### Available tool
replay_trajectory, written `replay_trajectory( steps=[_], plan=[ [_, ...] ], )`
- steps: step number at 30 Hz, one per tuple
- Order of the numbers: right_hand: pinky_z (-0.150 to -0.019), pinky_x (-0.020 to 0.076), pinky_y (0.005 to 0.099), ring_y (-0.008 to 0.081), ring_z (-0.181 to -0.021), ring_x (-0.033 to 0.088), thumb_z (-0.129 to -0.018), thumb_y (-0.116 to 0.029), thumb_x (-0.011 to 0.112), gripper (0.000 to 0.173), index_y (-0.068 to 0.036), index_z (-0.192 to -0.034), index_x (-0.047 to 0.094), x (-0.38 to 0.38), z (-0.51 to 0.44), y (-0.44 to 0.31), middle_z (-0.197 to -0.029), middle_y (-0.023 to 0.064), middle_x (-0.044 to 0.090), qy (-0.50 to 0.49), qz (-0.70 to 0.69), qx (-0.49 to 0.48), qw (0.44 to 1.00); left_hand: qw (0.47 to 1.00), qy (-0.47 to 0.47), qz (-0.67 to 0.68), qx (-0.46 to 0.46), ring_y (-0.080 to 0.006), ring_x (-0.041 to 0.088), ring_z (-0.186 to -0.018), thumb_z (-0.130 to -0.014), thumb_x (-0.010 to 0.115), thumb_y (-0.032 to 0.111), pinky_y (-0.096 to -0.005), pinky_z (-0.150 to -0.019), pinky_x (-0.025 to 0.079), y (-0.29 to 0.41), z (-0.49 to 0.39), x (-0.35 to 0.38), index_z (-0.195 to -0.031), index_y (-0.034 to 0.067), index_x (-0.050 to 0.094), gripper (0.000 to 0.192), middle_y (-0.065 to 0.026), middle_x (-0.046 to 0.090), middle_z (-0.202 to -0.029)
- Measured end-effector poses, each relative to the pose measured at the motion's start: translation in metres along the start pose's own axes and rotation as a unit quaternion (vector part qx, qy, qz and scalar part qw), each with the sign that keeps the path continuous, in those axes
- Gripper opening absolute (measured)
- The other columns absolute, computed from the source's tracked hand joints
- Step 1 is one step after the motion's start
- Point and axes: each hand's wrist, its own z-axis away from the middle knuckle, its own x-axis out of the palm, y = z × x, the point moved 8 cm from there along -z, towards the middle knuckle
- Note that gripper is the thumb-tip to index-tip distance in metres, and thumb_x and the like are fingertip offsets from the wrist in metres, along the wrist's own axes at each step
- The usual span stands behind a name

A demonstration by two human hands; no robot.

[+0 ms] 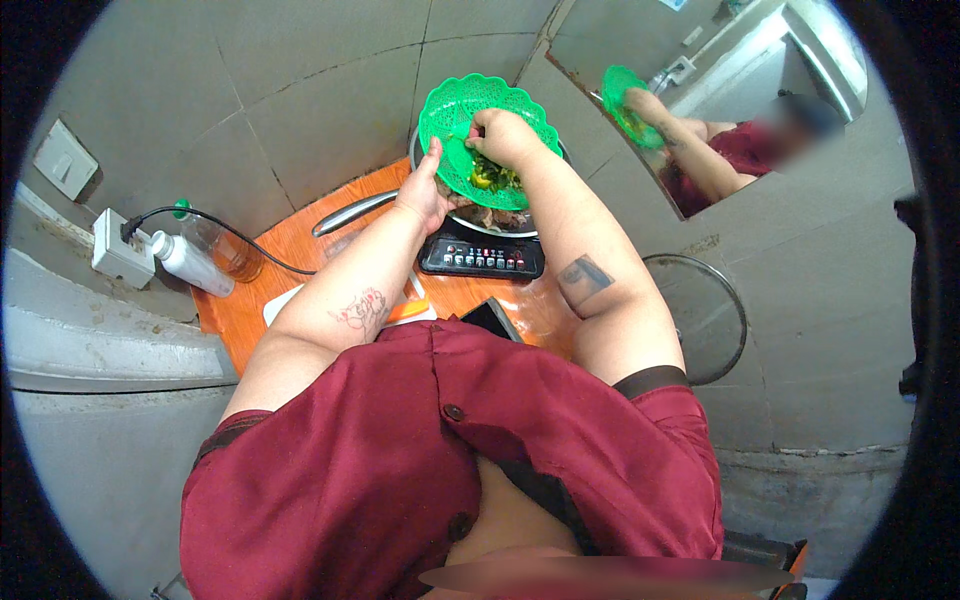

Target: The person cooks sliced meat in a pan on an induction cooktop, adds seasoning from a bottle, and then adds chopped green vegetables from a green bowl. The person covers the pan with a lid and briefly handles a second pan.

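Observation:
My left hand (pixel 429 193) grips the left rim of a green plastic colander basket (pixel 480 90) with a scalloped, perforated edge. The basket is tilted, with chopped green vegetables and a yellow piece (pixel 484 178) gathered low in it. Over its inside, my right hand (pixel 504 139) has its fingers curled together; whether they pinch anything is hard to see. Beneath the basket is a pan (pixel 525 227) holding brownish food, mostly covered from view. The pan stands on a black induction cooker (pixel 480 259) with lit buttons, and a metal handle (pixel 356 213) extends to the left.
On the orange wood-look table (pixel 247 315) stand a white bottle (pixel 193 264) and a clear bottle (pixel 232 251) of amber liquid. A cord (pixel 225 223) runs from a wall socket. A phone (pixel 491 319) lies near my shirt. At right are a glass lid (pixel 705 322) and a wall mirror (pixel 705 90).

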Motion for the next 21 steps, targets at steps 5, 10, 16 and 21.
replay_trajectory(
  steps=[5, 10, 16, 21],
  plan=[
    [-0.081, 0.0548, 0.0454, 0.0343, -0.09, 0.07, -0.077, -0.022, 0.078, 0.023, -0.009, -0.094, 0.072, 0.0, 0.01, -0.01, -0.093, 0.0142, 0.073, 0.015, -0.007, -0.03, 0.999, 1.0, 0.025, -0.016, -0.009, -0.027, 0.06, -0.121, -0.097, 0.046, 0.067, -0.0487, -0.096, 0.052, -0.002, 0.0, -0.006, -0.147, 0.019, 0.043, 0.07, -0.0072, 0.058, -0.139],
    [-0.085, 0.0547, 0.0472, 0.0368, -0.095, 0.07, -0.078, -0.016, 0.071, 0.021, -0.007, -0.097, 0.071, 0.001, 0.013, -0.009, -0.097, 0.0182, 0.072, -0.01, 0.071, -0.001, 0.997, 0.999, 0.044, -0.004, -0.007, -0.0312, 0.055, -0.128, -0.095, 0.051, 0.066, -0.0555, -0.101, 0.047, -0.001, 0.005, -0.006, -0.147, 0.014, 0.045, 0.073, -0.01, 0.056, -0.142],
    [-0.087, 0.0552, 0.0475, 0.0374, -0.099, 0.07, -0.079, -0.011, 0.064, 0.025, -0.004, -0.103, 0.07, 0.0, 0.008, -0.01, -0.104, 0.0208, 0.072, -0.035, 0.149, 0.013, 0.988, 0.999, 0.031, -0.015, -0.012, -0.0306, 0.052, -0.131, -0.095, 0.051, 0.067, -0.0606, -0.101, 0.044, -0.001, 0.001, -0.003, -0.149, 0.017, 0.042, 0.074, -0.0078, 0.052, -0.146],
    [-0.086, 0.0547, 0.0477, 0.0372, -0.098, 0.069, -0.081, -0.008, 0.062, 0.024, -0.008, -0.102, 0.071, 0.005, 0.007, -0.016, -0.101, 0.0201, 0.071, -0.054, 0.174, -0.01, 0.983, 1.0, 0.01, -0.025, 0.001, -0.0307, 0.053, -0.13, -0.095, 0.05, 0.067, -0.0593, -0.102, 0.044, -0.001, -0.001, 0.001, -0.15, 0.016, 0.041, 0.076, -0.0086, 0.052, -0.146]
  ],
)
